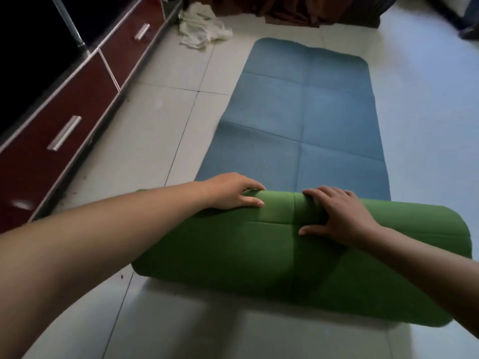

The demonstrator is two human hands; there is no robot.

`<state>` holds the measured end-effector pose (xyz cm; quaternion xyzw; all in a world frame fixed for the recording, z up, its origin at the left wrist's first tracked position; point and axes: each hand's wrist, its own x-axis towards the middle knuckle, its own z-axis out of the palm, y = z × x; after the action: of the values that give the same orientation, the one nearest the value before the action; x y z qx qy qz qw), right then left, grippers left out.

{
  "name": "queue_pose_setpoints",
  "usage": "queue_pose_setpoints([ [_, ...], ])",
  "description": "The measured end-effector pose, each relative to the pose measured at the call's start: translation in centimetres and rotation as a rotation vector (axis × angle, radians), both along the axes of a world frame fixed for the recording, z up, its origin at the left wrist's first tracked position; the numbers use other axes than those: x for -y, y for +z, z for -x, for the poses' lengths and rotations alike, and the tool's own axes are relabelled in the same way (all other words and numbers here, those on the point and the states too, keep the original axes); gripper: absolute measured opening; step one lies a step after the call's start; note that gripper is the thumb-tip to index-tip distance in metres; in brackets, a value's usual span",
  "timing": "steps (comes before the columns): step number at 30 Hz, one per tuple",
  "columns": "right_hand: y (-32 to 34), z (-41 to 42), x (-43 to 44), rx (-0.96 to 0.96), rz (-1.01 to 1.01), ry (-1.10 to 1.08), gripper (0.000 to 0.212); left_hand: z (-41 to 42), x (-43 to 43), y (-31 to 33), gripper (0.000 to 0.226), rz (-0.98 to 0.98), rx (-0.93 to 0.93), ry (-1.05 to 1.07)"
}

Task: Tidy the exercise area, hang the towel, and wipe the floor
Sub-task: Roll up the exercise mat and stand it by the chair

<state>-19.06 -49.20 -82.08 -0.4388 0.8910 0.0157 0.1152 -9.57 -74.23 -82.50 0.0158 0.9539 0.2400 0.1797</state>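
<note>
- Head view: the mat (305, 120) is blue on top and green underneath, creased into squares. Its near end is rolled into a thick green roll on the tiled floor (160, 120).
- The left hand (233, 193) and right hand (342, 216) press on the roll's top, fingers nearly straight.

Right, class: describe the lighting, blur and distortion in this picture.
Head view: dim, bluish light brightens the floor far right; the towel and drawer handles look soft; the wide lens stretches the near left forearm; a shadow darkens the rolled mat below the right hand.
</note>
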Motion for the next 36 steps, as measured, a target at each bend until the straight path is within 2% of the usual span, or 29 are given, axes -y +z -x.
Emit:
queue_pose_setpoints([
  [3,-1.3,2.6,0.0,0.033,0.071,0.017,0.094,1.0,-1.2,0.4,0.067,0.107,0.057,-0.020],
  [6,-1.9,4.6,-0.1,0.063,0.126,-0.005,0.089,2.3,-2.3,1.1,0.095,0.203,0.103,-0.049],
  [8,-2.2,5.9,-0.7,0.085,0.175,-0.028,0.087,3.7,-2.7,1.7,0.108,0.276,0.079,-0.074],
  [10,-2.3,7.1,-1.1,0.118,0.213,-0.054,0.087,5.2,-3.1,2.0,0.112,0.328,0.057,-0.083],
  [15,-3.1,7.6,-1.9,0.185,0.225,-0.073,0.081,7.6,-3.2,0.4,0.098,0.339,0.062,-0.090],
  [22,-3.9,7.4,-3.4,0.050,0.160,-0.196,0.076,10.1,-3.7,-2.5,0.103,0.266,-0.056,-0.164],
  [25,-4.8,7.9,-2.8,0.027,0.124,-0.245,0.068,10.6,-3.6,-4.0,0.092,0.311,0.006,-0.168],
  [28,-5.6,8.0,-2.2,0.086,0.095,-0.300,0.059,10.5,-3.5,-5.4,0.083,0.399,0.051,-0.180],
  [36,-6.9,8.4,-1.7,0.067,0.059,-0.327,0.060,9.5,-2.7,-5.5,0.077,0.403,0.035,-0.242],
])
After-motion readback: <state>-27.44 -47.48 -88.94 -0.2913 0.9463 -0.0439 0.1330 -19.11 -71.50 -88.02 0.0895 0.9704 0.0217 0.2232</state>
